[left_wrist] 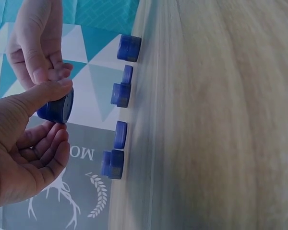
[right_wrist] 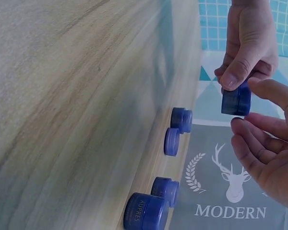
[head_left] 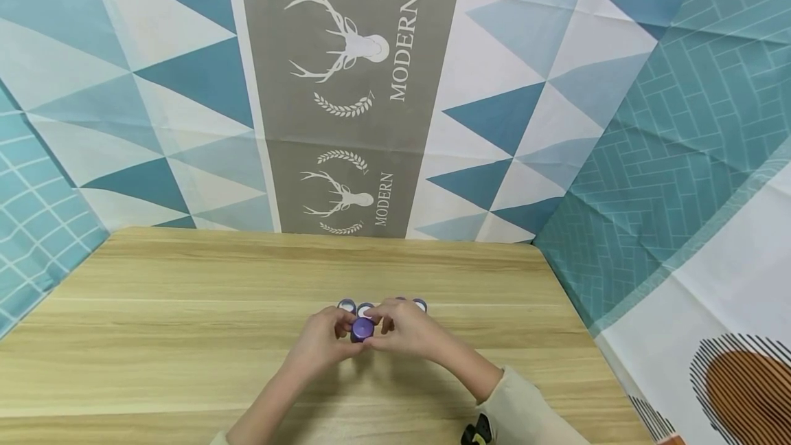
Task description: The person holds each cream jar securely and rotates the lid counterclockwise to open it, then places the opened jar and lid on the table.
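A small dark-blue cosmetic jar with a purple-looking lid [head_left: 362, 327] is held up above the table between both hands. My left hand [head_left: 321, 338] grips it from the left, thumb and fingers on its side; the left wrist view shows this jar [left_wrist: 57, 109] tilted. From the other side my right hand [head_left: 404, 327] pinches the jar [right_wrist: 236, 100] with thumb and fingertips at its lid end. Behind the hands stand small jars with white tops showing, one jar [head_left: 347, 305] at the left and another jar [head_left: 420, 305] at the right, partly hidden by the right hand.
A row of blue jars and loose flat pieces stands on the wooden table [head_left: 185, 349], among them a flat blue piece [left_wrist: 120, 135], a blue jar [left_wrist: 121, 95] and a larger jar lettered AUPRES [right_wrist: 145, 212]. Patterned cloth [head_left: 346, 122] hangs behind the table.
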Action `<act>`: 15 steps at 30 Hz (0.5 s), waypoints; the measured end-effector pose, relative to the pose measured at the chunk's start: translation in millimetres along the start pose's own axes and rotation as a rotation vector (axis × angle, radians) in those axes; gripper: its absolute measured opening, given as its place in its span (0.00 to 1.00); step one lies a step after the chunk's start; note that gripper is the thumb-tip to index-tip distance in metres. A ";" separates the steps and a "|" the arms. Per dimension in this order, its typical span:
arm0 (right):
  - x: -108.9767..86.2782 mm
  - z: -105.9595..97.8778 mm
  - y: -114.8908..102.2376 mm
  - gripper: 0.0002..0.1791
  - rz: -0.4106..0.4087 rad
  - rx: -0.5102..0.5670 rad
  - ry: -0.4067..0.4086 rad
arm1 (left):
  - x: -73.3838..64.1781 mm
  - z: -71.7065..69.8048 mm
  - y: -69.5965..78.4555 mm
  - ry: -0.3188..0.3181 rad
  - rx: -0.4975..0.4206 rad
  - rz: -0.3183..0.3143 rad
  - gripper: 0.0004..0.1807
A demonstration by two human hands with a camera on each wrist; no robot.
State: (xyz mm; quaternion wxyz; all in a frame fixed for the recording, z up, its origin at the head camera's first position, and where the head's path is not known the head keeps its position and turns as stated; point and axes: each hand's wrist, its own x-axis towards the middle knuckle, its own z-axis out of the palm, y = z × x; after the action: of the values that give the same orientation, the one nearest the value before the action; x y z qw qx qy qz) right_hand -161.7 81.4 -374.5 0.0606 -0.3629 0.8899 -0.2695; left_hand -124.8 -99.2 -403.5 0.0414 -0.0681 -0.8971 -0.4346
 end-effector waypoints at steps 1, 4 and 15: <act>-0.2 0.1 0.3 0.23 0.012 0.009 0.007 | 0.0 -0.1 -0.2 0.000 -0.001 0.000 0.19; -0.7 0.2 0.2 0.22 0.034 0.029 0.030 | 0.0 -0.5 -0.6 -0.002 -0.011 -0.005 0.20; 0.4 1.7 -0.8 0.16 -0.015 0.010 0.010 | -0.6 -0.3 -1.1 -0.006 0.004 -0.016 0.18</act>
State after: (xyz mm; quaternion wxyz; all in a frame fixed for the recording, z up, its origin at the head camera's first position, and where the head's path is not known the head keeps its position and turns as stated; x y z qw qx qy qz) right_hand -161.0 80.0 -375.5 0.0560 -0.3678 0.8862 -0.2760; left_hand -124.4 -100.2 -404.3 0.0354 -0.0620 -0.8986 -0.4330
